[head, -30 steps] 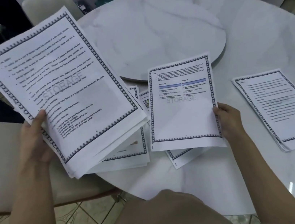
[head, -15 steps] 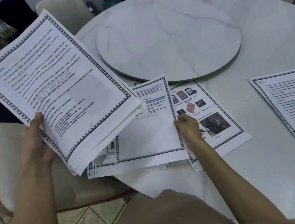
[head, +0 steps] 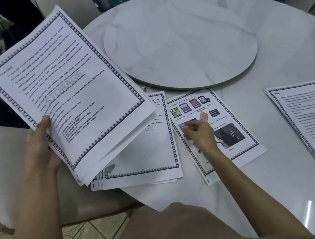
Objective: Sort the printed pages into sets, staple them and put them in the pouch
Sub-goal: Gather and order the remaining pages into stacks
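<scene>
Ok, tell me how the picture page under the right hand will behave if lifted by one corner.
The picture page is a thin sheet lying flat, so it would likely droop, much as lower sheets of the held stack sag. On the glossy table, it may slide under a push rather than lift.

I'm reading a grey STORAGE watermark and page number 11 on the top sheet of the held stack [head: 63, 88], "Do not touch the underside of the disc" near its foot, letters GE showing on the pile [head: 143, 155] beneath, picture page [head: 236, 142] captions coming through too small.
</scene>
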Demonstrator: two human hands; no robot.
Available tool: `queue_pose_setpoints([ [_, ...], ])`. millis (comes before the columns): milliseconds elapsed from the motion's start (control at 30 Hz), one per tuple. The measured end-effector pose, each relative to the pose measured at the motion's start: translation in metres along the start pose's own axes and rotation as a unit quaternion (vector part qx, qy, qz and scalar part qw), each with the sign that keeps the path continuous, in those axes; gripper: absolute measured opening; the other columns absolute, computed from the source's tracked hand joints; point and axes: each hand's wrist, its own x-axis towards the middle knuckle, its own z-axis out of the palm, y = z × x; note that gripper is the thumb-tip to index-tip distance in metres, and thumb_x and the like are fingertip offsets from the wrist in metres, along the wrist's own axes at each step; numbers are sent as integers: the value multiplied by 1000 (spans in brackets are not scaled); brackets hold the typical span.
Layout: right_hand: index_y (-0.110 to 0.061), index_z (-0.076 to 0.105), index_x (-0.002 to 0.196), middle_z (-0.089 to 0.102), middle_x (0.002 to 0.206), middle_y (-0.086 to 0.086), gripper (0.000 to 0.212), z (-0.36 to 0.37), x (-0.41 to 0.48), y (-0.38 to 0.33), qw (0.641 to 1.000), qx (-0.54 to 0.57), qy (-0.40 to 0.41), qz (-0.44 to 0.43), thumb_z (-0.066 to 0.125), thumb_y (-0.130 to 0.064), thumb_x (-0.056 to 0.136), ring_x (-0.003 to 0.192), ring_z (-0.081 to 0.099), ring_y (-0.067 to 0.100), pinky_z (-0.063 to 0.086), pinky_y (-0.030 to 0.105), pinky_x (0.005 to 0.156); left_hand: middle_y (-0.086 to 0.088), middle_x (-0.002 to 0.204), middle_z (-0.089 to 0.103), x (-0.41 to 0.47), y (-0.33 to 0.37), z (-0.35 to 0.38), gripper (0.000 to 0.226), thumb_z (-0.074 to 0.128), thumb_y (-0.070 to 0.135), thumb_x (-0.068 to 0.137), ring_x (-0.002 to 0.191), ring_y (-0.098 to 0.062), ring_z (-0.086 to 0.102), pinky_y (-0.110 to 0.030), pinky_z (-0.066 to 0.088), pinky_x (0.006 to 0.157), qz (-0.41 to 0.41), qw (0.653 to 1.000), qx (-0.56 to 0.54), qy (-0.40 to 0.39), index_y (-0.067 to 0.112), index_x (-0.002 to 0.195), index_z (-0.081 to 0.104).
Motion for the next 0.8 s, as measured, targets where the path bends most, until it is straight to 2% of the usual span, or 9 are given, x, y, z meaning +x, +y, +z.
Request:
queue_pose_setpoints([
  [33,-6,63,113,68,100,6,27,-10,2,1,1000,-16,13,-6,62,-10,86,85,65,22,52,23,66,-7,128,60,-2,1,3,61,60,30,78,115,-20,59,-39,50,92,-1,1000,4,-5,11,135,47],
  [133,-5,63,115,62,97,1,29,-39,11,8,997,-55,54,-18,62,-10,86,88,59,16,46,22,77,-2,116,67,-5,-2,9,50,57,27,84,108,-18,64,-37,56,84,-4,1000,3,-4,13,131,50],
  [233,-1,63,113,67,105,12,29,-66,18,18,990,-98,92,-31,64,-9,85,88,58,18,42,21,81,-6,123,63,-9,-7,16,69,69,32,72,110,-21,63,-38,56,85,-15,1000,10,-9,11,134,47],
  [300,2,61,114,66,109,18,32,-82,23,26,985,-129,104,-36,64,-8,84,96,60,24,38,20,84,-4,117,66,-11,-13,22,54,65,28,80,105,-20,65,-38,56,85,-23,999,21,-20,11,130,51],
  [367,4,60,116,62,112,22,35,-95,28,35,979,-164,113,-33,65,-9,83,104,58,33,40,27,87,0,105,71,-12,-20,28,27,50,19,93,97,-17,68,-38,56,83,-25,999,29,-5,15,119,57],
  [400,4,60,115,60,113,24,36,-100,30,40,975,-188,116,-39,65,-10,83,107,56,36,41,31,88,0,101,72,-13,-24,31,23,47,17,95,94,-17,69,-38,56,82,-27,999,35,-1,16,115,58],
  [567,7,52,119,45,123,29,48,-111,29,54,955,-283,92,-18,68,-20,83,116,40,40,35,40,93,0,101,71,-19,-33,52,20,47,17,95,87,-15,70,-36,59,74,-38,997,60,11,18,111,59],
  [633,8,51,120,43,125,28,51,-112,26,56,950,-298,87,-23,68,-21,82,116,38,40,36,43,92,3,93,73,-23,-35,61,19,46,17,95,83,-13,71,-33,60,69,-38,997,68,13,18,110,58],
  [800,7,49,120,43,123,27,59,-115,27,57,952,-295,81,-30,73,-25,78,115,38,39,37,43,90,4,89,74,-37,-44,85,19,43,15,96,84,-14,71,-34,59,72,-44,996,77,-1,20,106,58],
])
